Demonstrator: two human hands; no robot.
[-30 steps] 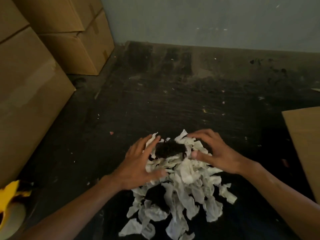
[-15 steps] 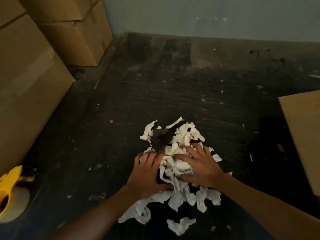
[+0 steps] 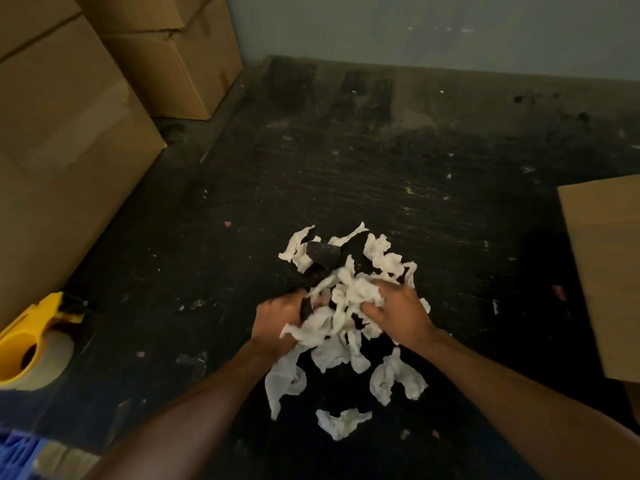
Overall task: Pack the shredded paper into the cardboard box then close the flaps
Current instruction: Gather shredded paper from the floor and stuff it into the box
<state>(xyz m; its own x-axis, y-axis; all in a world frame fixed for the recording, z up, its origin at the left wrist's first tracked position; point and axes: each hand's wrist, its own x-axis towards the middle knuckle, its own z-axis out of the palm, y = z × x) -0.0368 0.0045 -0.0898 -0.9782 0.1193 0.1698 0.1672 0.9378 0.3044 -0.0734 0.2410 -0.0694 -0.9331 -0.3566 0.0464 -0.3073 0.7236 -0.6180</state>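
A heap of white shredded paper lies on the dark floor in the middle of the view, mixed with a few dark scraps. My left hand and my right hand close on it from both sides and hold a bunch between them, with strips hanging down below. More loose strips lie nearer to me and others farther away. A brown cardboard box flap shows at the right edge; the rest of that box is out of view.
Large closed cardboard boxes stand stacked along the left, with more at the back left. A yellow tape dispenser lies at the lower left. A blue object sits in the bottom left corner. A grey wall bounds the far side.
My hands slid from the far side of the heap toward me, raking the paper together, and have closed on a bunch that is lifting off the floor.
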